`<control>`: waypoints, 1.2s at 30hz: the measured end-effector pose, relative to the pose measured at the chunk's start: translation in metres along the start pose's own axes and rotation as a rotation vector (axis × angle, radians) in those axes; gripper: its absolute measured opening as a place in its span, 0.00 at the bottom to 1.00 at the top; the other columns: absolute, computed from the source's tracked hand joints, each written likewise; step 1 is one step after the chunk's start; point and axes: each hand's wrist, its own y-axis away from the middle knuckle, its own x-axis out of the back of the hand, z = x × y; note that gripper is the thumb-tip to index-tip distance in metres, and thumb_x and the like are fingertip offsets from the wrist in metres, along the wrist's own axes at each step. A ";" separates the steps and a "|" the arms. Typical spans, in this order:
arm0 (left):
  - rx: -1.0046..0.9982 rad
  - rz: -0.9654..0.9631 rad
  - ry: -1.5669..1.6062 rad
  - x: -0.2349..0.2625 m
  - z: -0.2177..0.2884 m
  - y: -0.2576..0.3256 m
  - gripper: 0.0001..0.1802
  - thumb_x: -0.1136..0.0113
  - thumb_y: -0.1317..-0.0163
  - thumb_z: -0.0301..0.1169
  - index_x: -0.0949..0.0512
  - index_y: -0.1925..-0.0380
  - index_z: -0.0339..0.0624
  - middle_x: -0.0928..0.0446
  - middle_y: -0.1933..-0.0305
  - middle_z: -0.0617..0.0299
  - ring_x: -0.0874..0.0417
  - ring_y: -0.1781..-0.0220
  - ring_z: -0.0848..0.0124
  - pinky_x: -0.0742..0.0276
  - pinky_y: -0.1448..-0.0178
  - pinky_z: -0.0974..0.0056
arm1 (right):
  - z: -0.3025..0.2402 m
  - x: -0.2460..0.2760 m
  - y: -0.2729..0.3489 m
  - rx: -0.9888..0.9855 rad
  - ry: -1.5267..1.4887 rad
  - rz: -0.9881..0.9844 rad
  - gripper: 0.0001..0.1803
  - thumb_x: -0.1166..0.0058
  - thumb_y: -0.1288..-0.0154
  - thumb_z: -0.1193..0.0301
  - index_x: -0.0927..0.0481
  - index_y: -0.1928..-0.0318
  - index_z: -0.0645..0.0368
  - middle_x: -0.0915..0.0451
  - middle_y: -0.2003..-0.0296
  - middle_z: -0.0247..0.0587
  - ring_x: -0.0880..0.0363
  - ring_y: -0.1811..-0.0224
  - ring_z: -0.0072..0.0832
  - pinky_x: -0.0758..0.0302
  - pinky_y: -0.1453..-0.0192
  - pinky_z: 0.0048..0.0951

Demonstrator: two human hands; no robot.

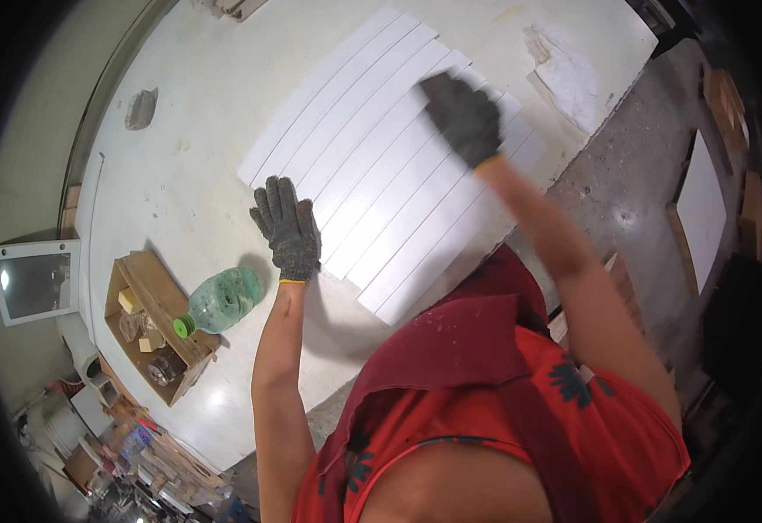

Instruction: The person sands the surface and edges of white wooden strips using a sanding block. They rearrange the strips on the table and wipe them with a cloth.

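Several white strips (381, 157) lie side by side on the pale table, their ends staggered. My left hand (288, 228), in a dark grey knit glove with a yellow cuff edge, is by the strips' near left ends. Its fingers stretch out and it holds nothing I can see. Over the far right part of the strips is my right hand (465, 118), in a matching glove and smeared by motion. Its fingers blur into a dark shape at the tip, so I cannot tell whether it holds something.
Left of my left arm, a green-capped clear bottle (224, 301) lies against a wooden box (159, 327) of small items. A grey lump (141, 110) sits at the far left. A crumpled white cloth (568, 78) lies near the table's right edge. Boards (701, 209) stand beyond it.
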 end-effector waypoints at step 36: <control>-0.314 -0.282 0.063 0.026 0.078 0.122 0.75 0.30 0.65 0.70 0.54 0.25 0.38 0.59 0.21 0.37 0.63 0.19 0.39 0.73 0.24 0.31 | -0.061 0.054 0.118 0.269 -0.163 -0.153 0.21 0.42 0.42 0.59 0.22 0.47 0.42 0.19 0.49 0.35 0.18 0.51 0.38 0.19 0.53 0.47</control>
